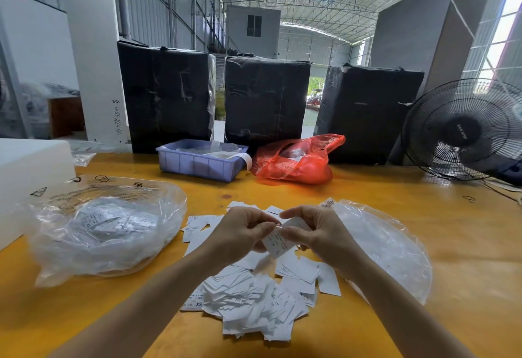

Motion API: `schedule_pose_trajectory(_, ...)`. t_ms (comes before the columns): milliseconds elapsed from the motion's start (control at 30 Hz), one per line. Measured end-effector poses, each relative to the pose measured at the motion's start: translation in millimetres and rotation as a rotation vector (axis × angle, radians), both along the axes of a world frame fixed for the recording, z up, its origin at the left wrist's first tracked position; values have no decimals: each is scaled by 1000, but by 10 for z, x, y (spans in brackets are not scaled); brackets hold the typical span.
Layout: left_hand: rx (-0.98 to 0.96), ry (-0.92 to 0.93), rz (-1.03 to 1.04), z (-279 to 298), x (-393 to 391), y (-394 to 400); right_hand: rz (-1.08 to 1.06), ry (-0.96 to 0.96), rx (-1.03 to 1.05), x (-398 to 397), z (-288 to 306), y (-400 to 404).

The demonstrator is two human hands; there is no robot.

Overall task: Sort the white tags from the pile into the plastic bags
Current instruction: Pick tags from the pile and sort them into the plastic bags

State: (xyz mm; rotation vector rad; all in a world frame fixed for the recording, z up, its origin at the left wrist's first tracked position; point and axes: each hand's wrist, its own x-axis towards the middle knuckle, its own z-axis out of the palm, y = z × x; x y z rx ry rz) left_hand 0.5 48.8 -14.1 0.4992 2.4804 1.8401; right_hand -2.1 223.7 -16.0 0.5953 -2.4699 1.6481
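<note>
Pile (254, 301) — tag print mostly unreadable

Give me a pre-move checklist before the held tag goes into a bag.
1. Tag gripped: ok, pinched between left hand and right hand.
2. Single tag only: cannot tell, another may sit behind it.
3. Size mark readable: ok, an L shows near its lower edge.
4. Left plastic bag holds tags already: ok; mouth open: cannot tell.
5. Right plastic bag mouth open: cannot tell.
6. Pile remaining on the table: ok, many tags left.
</note>
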Motion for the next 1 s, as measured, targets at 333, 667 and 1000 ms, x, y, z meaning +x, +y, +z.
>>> schedule_pose_trajectory(333, 132, 80, 231, -38, -89, 58, -129, 97, 93, 80, -89, -147)
schedule_pose_trajectory(667, 142, 128, 285, -59, -110, 92, -193, 151, -92, 90, -108, -266)
schedule_pose_trajectory(1000, 33, 123, 591, 45, -356, -701, -111, -51, -136, 48, -202, -346)
